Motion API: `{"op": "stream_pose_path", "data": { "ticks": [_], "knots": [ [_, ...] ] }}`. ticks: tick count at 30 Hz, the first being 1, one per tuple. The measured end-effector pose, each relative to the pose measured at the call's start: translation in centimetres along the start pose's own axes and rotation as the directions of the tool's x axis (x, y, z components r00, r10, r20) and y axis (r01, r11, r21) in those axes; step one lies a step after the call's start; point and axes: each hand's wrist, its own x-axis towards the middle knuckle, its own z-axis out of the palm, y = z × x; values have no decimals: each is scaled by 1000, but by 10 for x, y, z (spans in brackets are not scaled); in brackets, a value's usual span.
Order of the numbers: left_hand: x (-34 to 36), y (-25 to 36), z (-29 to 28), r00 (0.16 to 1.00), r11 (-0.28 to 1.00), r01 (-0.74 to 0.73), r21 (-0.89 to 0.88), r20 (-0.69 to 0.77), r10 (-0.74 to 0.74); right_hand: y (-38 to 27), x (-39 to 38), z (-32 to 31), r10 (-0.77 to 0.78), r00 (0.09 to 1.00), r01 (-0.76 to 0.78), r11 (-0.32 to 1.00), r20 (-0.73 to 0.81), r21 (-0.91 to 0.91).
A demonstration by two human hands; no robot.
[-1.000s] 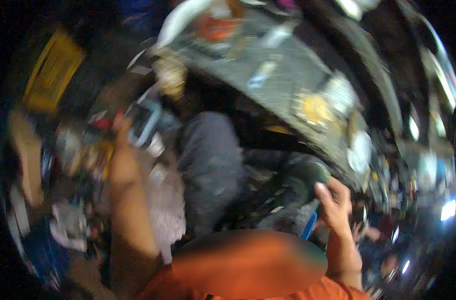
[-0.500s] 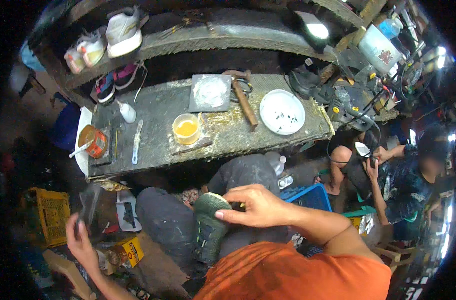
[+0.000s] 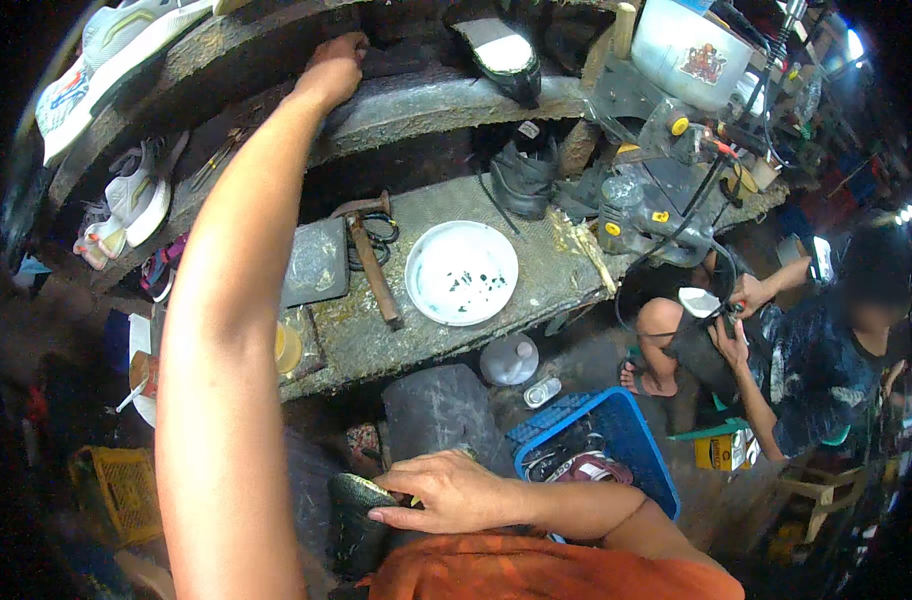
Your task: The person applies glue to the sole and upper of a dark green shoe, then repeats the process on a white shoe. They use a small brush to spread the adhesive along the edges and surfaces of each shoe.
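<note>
My right hand [image 3: 446,492] grips a dark green shoe [image 3: 348,530] by its collar, low over my lap, with the thumb on the outside. My left arm stretches up across the bench, and my left hand [image 3: 338,70] is at the upper shelf [image 3: 416,105], fingers curled. Whatever those fingers hold is hidden; a flat dark piece [image 3: 401,60] lies just to their right. On the bench [image 3: 376,350] sit a hammer [image 3: 371,265], a white plate [image 3: 462,272] with dark bits on it, and a grey slab [image 3: 316,262]. A cup of yellow liquid [image 3: 288,347] is half covered by my arm.
Pale sneakers [image 3: 136,195] stand on the left shelf, and a dark shoe with a white insole [image 3: 501,55] is farther right. A blue basket [image 3: 666,480] of shoes sits at lower right. Beyond it a seated person [image 3: 826,350] handles a white-lined shoe. A yellow crate [image 3: 116,490] is at left.
My left hand has gone from the lower left, where it held a blurred dark strip, up to the shelf. My right hand keeps its grip on the shoe. The view has swung right.
</note>
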Motion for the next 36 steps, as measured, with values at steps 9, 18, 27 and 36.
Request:
{"op": "stream_pose_path", "data": {
  "ticks": [9, 18, 27, 36],
  "knots": [
    [-74, -67, -60, 876, 862, 433, 263, 106, -471, 7, -10, -1, 91, 993, -94, 995, 79, 40],
    [-109, -47, -157, 732, 909, 265, 321, 547, -406, -23, -4, 11, 84, 996, -84, 996, 37, -7],
    [-423, 9, -294, 868, 863, 490, -121, -22, -496, -34, -2, 28, 77, 996, -76, 997, 33, -32],
    [-810, 65, -296, 8, 23, 979, -203, -74, -997, -62, 28, 64, 56, 998, -54, 994, 20, -95]
  ]
}}
